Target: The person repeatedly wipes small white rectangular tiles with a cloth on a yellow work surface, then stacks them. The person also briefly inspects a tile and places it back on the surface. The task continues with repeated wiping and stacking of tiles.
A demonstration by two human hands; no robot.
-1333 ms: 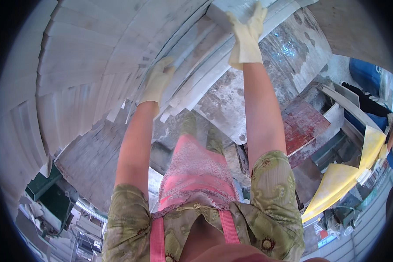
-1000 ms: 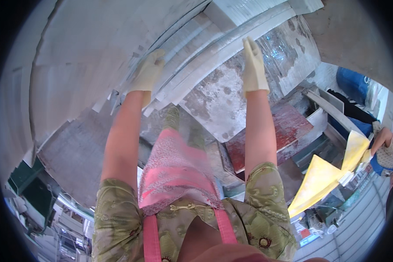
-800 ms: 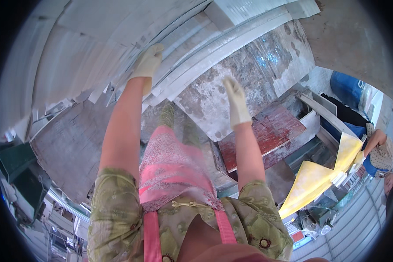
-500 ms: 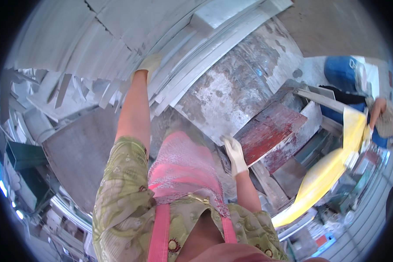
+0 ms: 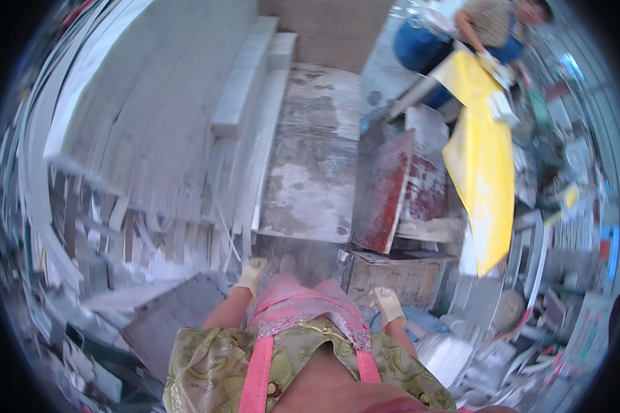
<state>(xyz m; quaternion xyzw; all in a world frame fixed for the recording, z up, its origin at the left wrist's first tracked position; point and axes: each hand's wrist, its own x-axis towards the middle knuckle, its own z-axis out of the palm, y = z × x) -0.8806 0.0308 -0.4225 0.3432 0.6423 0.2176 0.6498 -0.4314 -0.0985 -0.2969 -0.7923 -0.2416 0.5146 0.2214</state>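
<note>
Two gloved hands, left hand [image 5: 252, 273] and right hand [image 5: 387, 305], hang loosely open and empty near the stone slab [image 5: 313, 165] edge.

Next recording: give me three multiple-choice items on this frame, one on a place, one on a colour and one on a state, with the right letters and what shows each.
1. Where does the red-stained slab lie relative to the pale blotchy slab?
A. at its right edge
B. at its left edge
C. under the white strips

2. What colour is the big sheet that another person handles at upper right?
A. blue
B. yellow
C. green

3. What are the wearer's gloved hands doing?
A. both gripping the red-stained slab
B. one raised onto the white strips
C. both lowered beside the pink apron, holding nothing

Key: 1 A, the red-stained slab's edge meets the pale slab's right side. 2 B, the sheet is bright yellow. 3 C, the left hand and right hand hang empty beside the pink apron.
</note>
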